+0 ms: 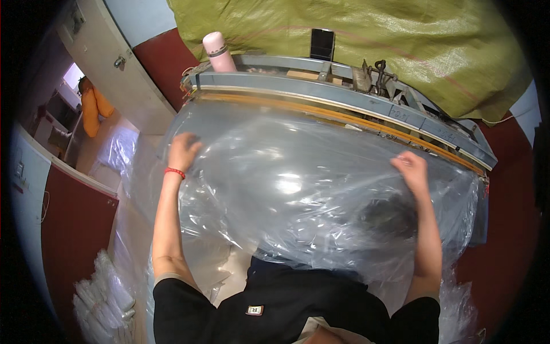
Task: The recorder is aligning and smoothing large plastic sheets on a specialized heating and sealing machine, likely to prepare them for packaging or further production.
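A wide sheet of clear plastic film [275, 155] spreads in front of me, wrinkled and shiny, and drapes over the near side toward my body. On its left part is my left hand [183, 153], a red bracelet at the wrist, its thumb a little apart from the bent fingers. Over the right part, my right hand [412, 171] has thumb and fingertips pinched together on the film, where a fold runs up to them. The film's far edge lies along a long grey metal machine bar [298, 87] with an orange-yellow strip [344, 117] on its near side.
A pink bottle [219, 53] stands at the machine's far left. Metal clamps [378, 77] sit behind the bar, before a yellow-green woven sheet [401, 40]. At left are an open door [114, 63], a person in orange [94, 108] beyond, and bundled clear plastic [106, 298] below.
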Action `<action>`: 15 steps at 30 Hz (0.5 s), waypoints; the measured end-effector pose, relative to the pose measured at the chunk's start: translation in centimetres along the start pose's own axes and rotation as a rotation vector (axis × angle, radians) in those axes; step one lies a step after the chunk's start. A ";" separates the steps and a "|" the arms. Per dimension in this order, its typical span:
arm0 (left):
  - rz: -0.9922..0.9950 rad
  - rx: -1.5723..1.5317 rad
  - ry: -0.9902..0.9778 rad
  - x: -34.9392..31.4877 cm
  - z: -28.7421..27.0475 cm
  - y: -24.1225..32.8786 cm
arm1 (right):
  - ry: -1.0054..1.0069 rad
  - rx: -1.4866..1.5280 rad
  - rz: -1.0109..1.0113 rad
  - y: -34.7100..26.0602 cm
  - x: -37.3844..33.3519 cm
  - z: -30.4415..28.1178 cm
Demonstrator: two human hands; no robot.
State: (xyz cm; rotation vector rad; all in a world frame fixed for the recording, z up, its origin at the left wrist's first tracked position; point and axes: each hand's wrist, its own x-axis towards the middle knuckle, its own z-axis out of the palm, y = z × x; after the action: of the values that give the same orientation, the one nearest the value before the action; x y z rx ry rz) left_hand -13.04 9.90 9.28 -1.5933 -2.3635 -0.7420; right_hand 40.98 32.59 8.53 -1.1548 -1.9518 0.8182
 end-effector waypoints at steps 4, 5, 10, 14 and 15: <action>0.245 0.034 -0.242 -5.2 2.4 5.0 | 0.359 -0.244 0.065 9.2 -6.2 -11.8; 0.286 0.074 -0.327 -6.6 2.4 8.0 | 0.390 -0.333 0.112 9.3 -8.1 -14.1; 0.500 -0.022 -0.432 -8.7 1.4 13.5 | 0.472 -0.466 0.206 16.8 -13.7 -23.2; 0.174 -0.315 -0.014 -7.6 1.4 12.4 | 0.538 -0.530 0.186 17.2 -14.2 -23.7; -0.001 -0.470 -0.156 -7.7 1.0 12.4 | 0.529 -0.525 0.190 16.9 -14.3 -23.4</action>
State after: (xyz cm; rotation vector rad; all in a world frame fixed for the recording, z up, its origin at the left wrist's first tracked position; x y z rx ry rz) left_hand 1.46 7.83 8.85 -1.8824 -2.4170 -1.2940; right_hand 72.78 30.18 4.11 -1.6781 -1.6535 0.0457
